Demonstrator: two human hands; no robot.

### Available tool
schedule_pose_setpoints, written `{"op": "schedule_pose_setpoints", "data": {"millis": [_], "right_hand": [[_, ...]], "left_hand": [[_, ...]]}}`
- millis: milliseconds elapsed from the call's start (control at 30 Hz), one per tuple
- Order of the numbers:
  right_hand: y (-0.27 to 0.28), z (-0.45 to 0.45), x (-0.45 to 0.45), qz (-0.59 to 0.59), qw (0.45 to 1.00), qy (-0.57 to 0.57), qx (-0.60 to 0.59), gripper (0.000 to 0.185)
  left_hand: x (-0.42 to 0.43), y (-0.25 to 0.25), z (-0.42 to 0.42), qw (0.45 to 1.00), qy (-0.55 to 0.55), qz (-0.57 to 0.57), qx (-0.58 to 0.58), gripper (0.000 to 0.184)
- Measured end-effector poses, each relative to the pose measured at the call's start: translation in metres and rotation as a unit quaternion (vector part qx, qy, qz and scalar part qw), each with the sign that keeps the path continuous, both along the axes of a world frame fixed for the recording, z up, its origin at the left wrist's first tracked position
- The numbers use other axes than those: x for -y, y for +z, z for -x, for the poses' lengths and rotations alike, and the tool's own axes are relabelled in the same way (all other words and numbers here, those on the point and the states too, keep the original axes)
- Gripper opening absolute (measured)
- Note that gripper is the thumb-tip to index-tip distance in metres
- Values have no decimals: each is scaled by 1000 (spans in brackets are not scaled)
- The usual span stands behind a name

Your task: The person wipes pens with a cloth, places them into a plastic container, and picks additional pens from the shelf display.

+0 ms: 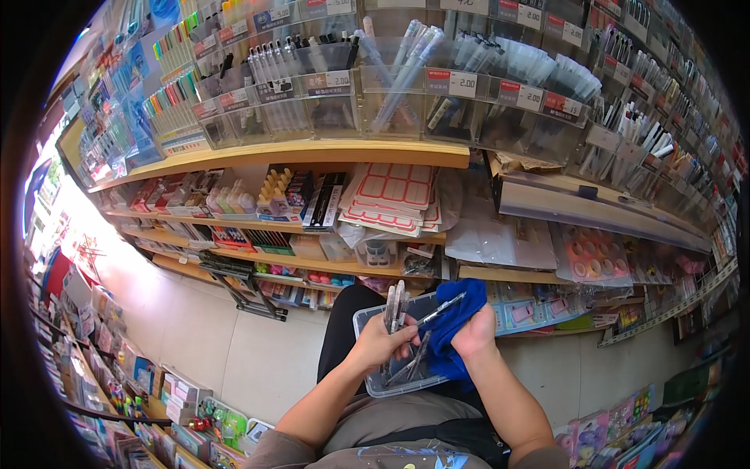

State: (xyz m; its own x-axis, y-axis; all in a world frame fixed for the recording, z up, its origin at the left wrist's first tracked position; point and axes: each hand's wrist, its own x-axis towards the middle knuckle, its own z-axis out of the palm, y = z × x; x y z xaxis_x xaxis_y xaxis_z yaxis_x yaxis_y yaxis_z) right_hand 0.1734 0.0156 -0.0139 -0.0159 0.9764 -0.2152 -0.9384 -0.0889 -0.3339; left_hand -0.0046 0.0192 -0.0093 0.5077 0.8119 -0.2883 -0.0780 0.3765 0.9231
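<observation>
My left hand [384, 340] is closed around several pens [396, 303] that stand upright in its grip. Between its thumb and fingers it also pinches one more pen [441, 309], which slants up to the right against a blue cloth [451, 340]. My right hand [474, 332] grips this cloth, which is bunched up and hangs down from the fingers. Below both hands, a clear plastic box [367, 319] rests on my lap. A few loose pens [412, 363] lie in it, partly covered by the hands and the cloth.
A wooden shelf edge [312, 151] runs ahead, with clear pen holders [328, 117] and price tags above. Lower shelves carry red-framed label sheets [391, 195] and small boxes. A folded black stand [248, 285] is on the tiled floor. Packed goods [187, 395] stand behind on the left.
</observation>
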Motion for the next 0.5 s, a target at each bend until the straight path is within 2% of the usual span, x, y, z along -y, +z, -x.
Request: {"op": "schedule_pose_setpoints", "data": {"millis": [67, 167, 300, 400, 433, 500], "right_hand": [[13, 6, 3, 32, 999, 8, -4, 26], [18, 15, 5, 45, 991, -5, 130, 18], [9, 25, 14, -72, 935, 57, 343, 6], [7, 30, 15, -75, 920, 34, 383, 8], [16, 31, 17, -71, 915, 23, 397, 17], [21, 30, 13, -4, 933, -47, 356, 22]], "left_hand": [[0, 0, 0, 999, -6, 30, 44, 19], [1, 4, -3, 994, -1, 49, 93, 18], [4, 8, -10, 994, 20, 49, 100, 12], [3, 4, -10, 995, 26, 34, 86, 16], [4, 4, -10, 996, 20, 39, 84, 16], [5, 6, -9, 996, 10, 49, 80, 15]]}}
